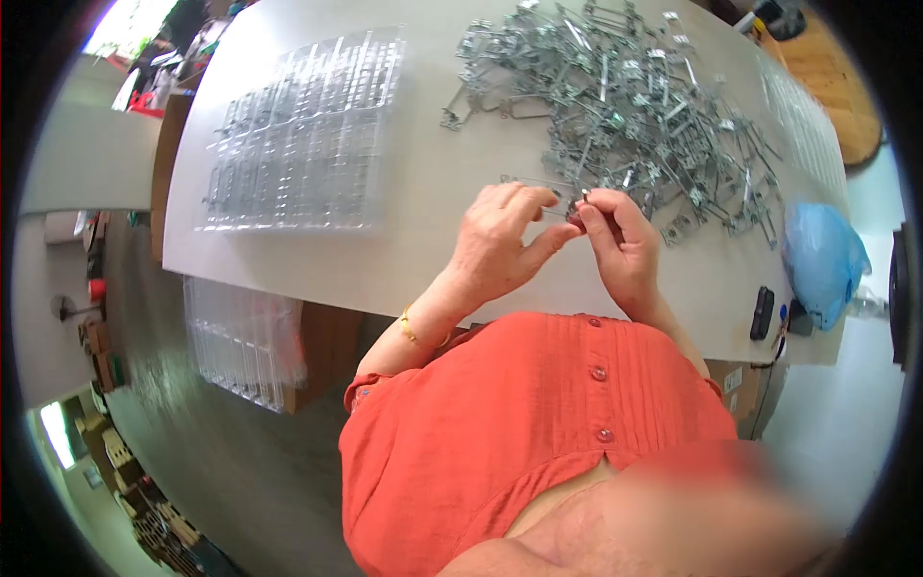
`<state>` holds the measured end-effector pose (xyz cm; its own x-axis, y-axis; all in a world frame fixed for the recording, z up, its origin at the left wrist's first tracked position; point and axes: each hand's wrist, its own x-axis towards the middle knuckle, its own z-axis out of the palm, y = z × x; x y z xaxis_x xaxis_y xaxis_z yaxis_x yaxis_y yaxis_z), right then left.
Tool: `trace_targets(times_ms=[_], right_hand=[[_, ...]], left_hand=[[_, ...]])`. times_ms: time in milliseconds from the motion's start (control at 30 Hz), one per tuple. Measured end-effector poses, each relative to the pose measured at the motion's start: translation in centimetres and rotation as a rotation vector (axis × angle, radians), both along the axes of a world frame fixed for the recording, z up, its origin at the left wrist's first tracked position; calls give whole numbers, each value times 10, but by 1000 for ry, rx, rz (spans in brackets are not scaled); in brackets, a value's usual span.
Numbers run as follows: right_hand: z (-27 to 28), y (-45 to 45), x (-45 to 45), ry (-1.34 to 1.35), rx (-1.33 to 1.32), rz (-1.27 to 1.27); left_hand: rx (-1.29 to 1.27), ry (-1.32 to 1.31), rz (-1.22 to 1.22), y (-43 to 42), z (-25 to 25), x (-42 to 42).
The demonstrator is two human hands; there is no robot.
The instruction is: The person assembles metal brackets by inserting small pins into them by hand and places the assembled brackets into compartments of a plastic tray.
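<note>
Near the table's front edge, my left hand (pixel 500 236) and my right hand (pixel 625 245) meet over a small metal wire bracket (pixel 527 180). The fingers of my right hand are pinched at its right end. My left hand is curled around its near side, thumb reaching to the same end; the exact grip is partly hidden by the fingers. Just beyond my hands spreads a big tangled pile of similar metal wire brackets (pixel 615 96). A stack of clear plastic trays (pixel 303 135) with rows of compartments lies left of my left hand.
The white table (pixel 433 173) carries a blue plastic bag (pixel 825 260) and a black object (pixel 761 313) at the right. More clear plastic sheets (pixel 803 106) lie at the far right edge. Below the left edge, clear trays (pixel 245 337) stand by a cardboard box (pixel 327 351).
</note>
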<state>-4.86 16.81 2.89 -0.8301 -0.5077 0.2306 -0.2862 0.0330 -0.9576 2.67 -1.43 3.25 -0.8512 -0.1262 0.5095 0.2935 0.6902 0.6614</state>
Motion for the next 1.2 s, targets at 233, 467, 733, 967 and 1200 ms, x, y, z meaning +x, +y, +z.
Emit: trace_targets(times_ms=[233,467,733,967,1200], right_hand=[[-10,-4,7,42,-87,144],[-2,-10,15,-26,-103,173],[-23,-5,20,-243,-11,275],[-46,-7,25,-437,39,305],[-64,-11,29,-543,24,325]], left_hand=[[89,-44,0,1,1,7],[-261,86,170,-41,22,24],[-665,-6,432,-161,66,81],[-833,-143,476,-235,70,120],[-951,-229,460,-276,61,129]])
